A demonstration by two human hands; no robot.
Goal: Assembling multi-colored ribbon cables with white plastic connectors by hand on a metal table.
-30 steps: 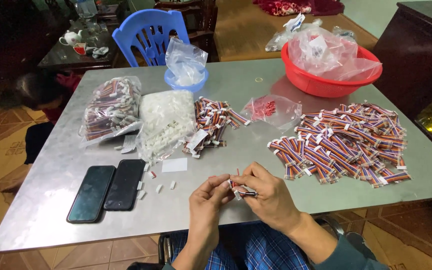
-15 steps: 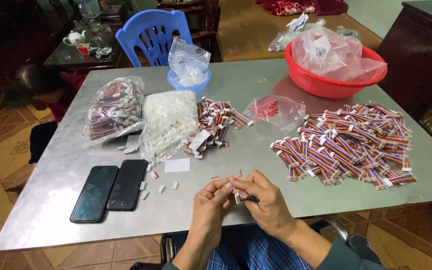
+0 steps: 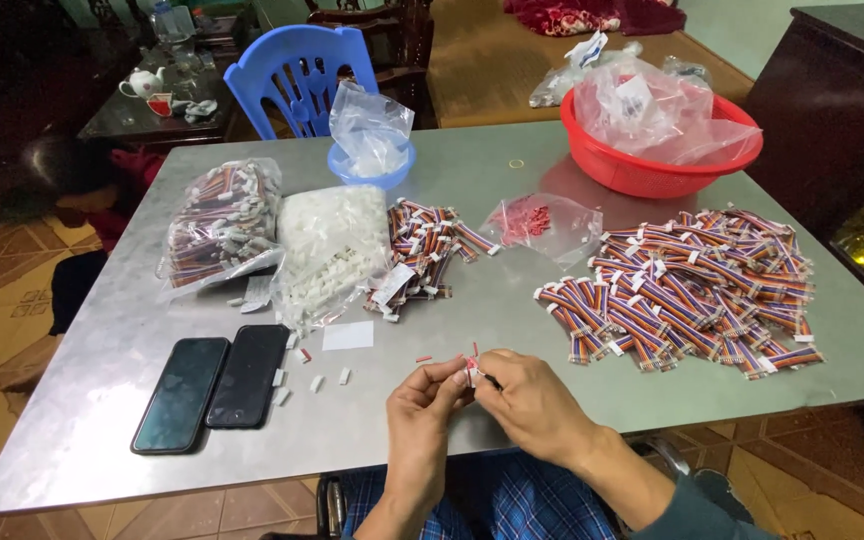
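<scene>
Pinching together at the near edge of the grey metal worktop [image 3: 102,440], the fingers [image 3: 452,378] of the left hand [image 3: 422,410] and those of the right hand [image 3: 532,400] are clamped on one small white connector with red pins [image 3: 472,368], held just above the surface. A loose red pin [image 3: 423,358] lies just beside the left hand. Left of it sit small white plastic housings [image 3: 312,383] and two black phones [image 3: 214,388] side by side. Further out, a clear bag of white housings [image 3: 327,250] rests between a bag of striped wire bundles [image 3: 222,225] and a loose heap of them [image 3: 427,245]. To the right spreads a big pile of multicoloured ribbon cables [image 3: 692,285], with a red plastic basin [image 3: 652,165] behind it.
</scene>
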